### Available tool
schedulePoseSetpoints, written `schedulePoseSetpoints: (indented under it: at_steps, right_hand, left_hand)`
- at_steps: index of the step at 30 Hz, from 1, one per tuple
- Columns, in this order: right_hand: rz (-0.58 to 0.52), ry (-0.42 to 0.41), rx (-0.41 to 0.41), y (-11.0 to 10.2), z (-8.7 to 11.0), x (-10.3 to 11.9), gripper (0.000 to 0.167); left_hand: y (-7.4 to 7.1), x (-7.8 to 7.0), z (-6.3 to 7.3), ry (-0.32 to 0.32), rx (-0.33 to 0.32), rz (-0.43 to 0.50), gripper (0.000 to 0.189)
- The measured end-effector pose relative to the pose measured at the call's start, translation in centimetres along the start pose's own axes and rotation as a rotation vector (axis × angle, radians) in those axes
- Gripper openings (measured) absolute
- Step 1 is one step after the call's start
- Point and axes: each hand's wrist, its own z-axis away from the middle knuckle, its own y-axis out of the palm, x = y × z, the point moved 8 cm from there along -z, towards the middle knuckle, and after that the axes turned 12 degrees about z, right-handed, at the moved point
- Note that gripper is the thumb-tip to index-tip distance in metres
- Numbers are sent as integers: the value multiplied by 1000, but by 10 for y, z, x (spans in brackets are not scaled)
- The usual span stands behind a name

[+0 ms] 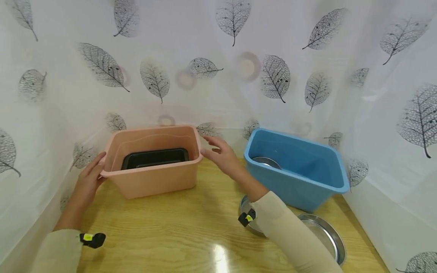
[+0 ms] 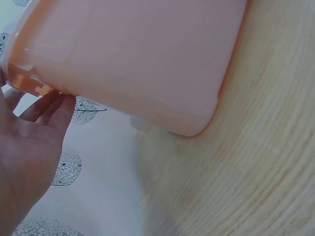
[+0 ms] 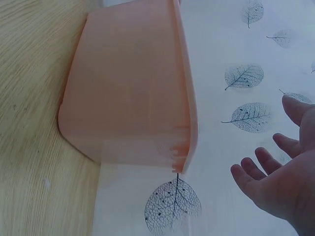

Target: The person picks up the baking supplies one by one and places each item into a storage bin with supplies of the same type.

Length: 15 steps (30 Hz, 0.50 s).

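Observation:
A pink plastic bin [image 1: 160, 178] stands on the table with a black tray [image 1: 155, 157] lying inside it. My left hand [image 1: 87, 182] is at the bin's left end, its fingertips touching the underside of the rim; in the left wrist view the fingers [image 2: 55, 110] look fairly straight. At the other end, my right hand [image 1: 223, 155] is spread beside the right rim. The right wrist view shows a gap between this hand [image 3: 280, 182] and the bin [image 3: 128, 83], with the fingers loosely bent around nothing.
A blue bin [image 1: 290, 185] stands to the right, with a round metal pan [image 1: 266, 162] inside. Two more round metal pans lie in front of it; my right forearm partly covers one pan [image 1: 244, 206] and the other pan [image 1: 336, 242]. A leaf-printed white curtain [image 1: 205, 98] hangs behind and at both sides.

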Motion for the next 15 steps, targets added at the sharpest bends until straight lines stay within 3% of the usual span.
schedulePoseSetpoints:
  at_steps: [7, 11, 15]
  right_hand:
    - [28, 19, -26, -17, 15, -8, 55]
    - [39, 34, -56, -27, 26, -13, 56]
    - [57, 61, -70, -35, 35, -15, 57]
  left_hand:
    - [-5, -9, 1, 24, -86, -221, 57]
    - [-9, -19, 2, 38, -174, -321, 53]
    - [-12, -33, 3, 84, -276, -355, 49]
